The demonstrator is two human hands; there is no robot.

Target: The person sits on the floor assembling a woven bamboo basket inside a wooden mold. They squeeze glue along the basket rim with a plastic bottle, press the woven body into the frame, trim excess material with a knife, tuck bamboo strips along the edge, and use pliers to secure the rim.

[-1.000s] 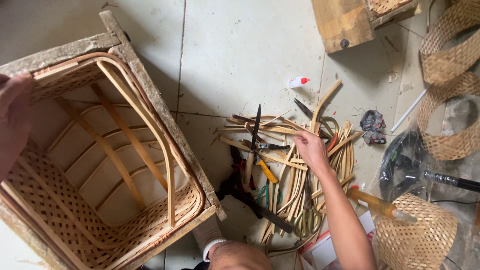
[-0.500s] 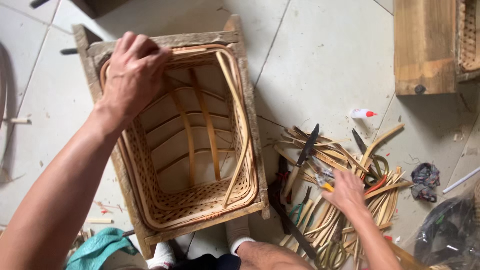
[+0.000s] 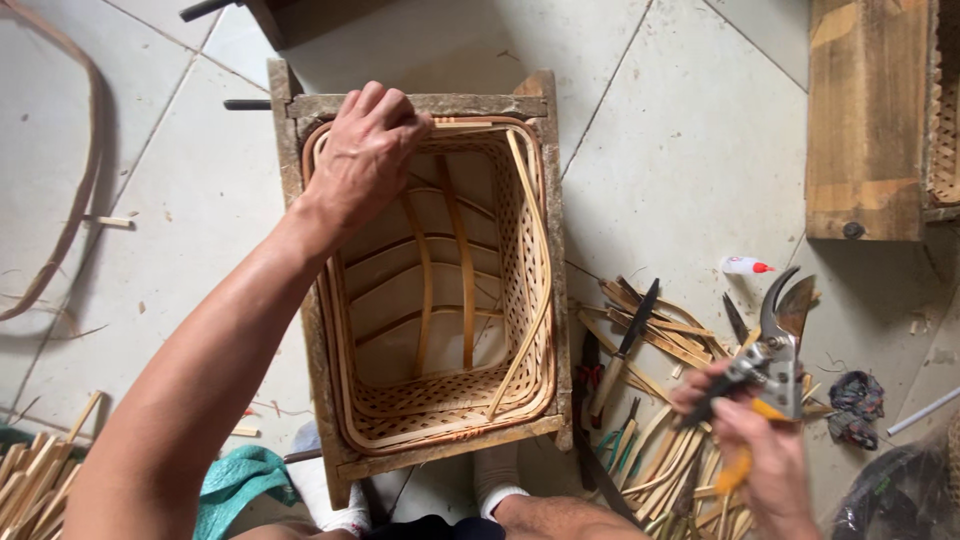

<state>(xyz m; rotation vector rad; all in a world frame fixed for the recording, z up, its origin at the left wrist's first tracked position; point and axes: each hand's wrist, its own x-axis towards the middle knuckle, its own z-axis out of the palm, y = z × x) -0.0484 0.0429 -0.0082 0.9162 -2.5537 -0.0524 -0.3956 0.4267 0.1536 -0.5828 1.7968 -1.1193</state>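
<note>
Left hand [image 3: 365, 155] fingers curled over the woven basket's [image 3: 440, 400] far rim, right hand [image 3: 760, 440] fingers clenched around pruning shears [image 3: 770, 350] above cane strips [image 3: 660, 330]

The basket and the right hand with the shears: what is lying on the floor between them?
In the head view, a dark-bladed knife and loose bamboo strips lie between the basket and the right hand holding the shears.

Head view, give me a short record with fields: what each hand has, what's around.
left hand: left hand grips the far rim of the woven basket
basket: sits inside a wooden frame, open side up
right hand: right hand holds pruning shears, blades up
nearby floor: bamboo strips, knife, small glue bottle, teal cloth
</note>
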